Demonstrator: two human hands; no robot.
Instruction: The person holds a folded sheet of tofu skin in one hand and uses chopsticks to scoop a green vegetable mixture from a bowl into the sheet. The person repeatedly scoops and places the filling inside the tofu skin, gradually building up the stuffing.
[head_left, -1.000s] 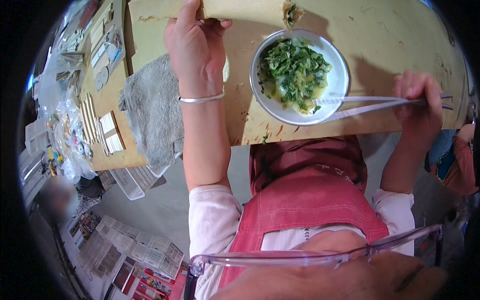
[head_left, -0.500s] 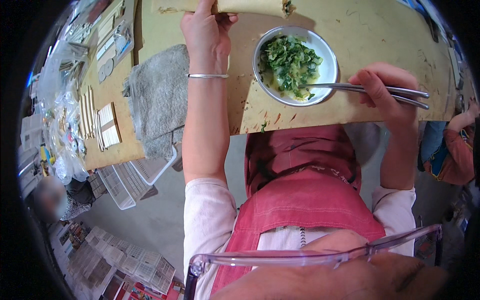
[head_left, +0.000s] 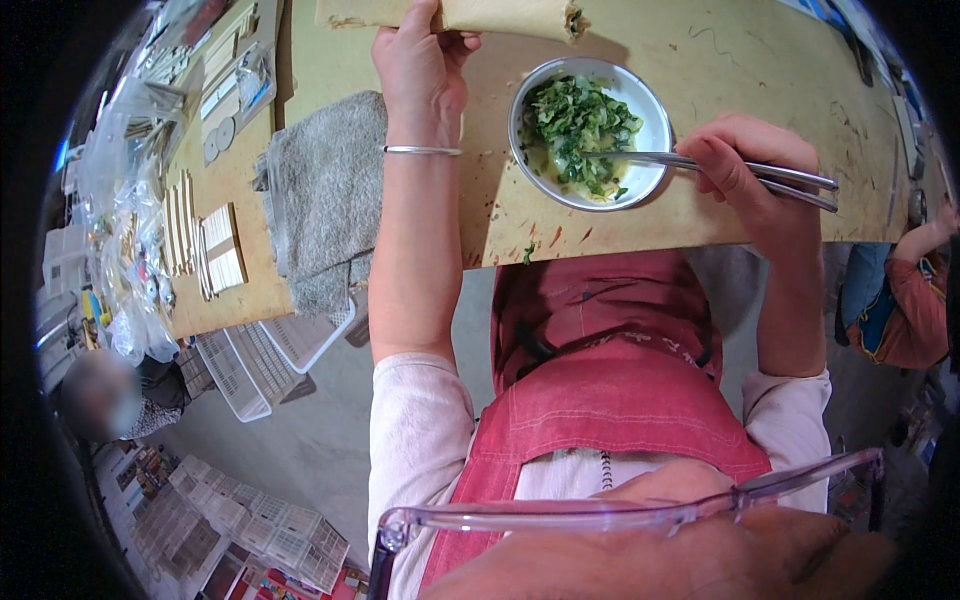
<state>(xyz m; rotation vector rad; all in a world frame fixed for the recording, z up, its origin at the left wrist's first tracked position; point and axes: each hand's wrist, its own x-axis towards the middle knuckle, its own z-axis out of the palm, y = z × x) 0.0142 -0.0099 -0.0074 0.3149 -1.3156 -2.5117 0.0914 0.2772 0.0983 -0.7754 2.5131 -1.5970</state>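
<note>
My left hand (head_left: 425, 80) is closed around a pale rolled flatbread (head_left: 505, 17) at the top of the view; a dark green filling shows at its right end. My right hand (head_left: 758, 170) grips a pair of metal chopsticks (head_left: 660, 158). Their tips reach over the rim of a white enamel bowl (head_left: 657, 108) and touch the chopped cooked greens (head_left: 580, 118) in it. Some pale liquid pools around the greens. The bowl stands on the yellowish tabletop (head_left: 770, 75), between my two hands.
A grey towel (head_left: 330, 180) lies left of my left forearm. Farther left are bundled wooden strips (head_left: 222, 248), grey discs (head_left: 218, 138) and plastic bags (head_left: 130, 240). White plastic baskets (head_left: 255, 375) stand below the table's edge. One person (head_left: 110, 395) is at far left, another person's sleeve (head_left: 912, 300) at right.
The chopsticks have moved left and slightly up, with their tips now farther into the greens. My left hand and the rolled flatbread appear shifted slightly right.
</note>
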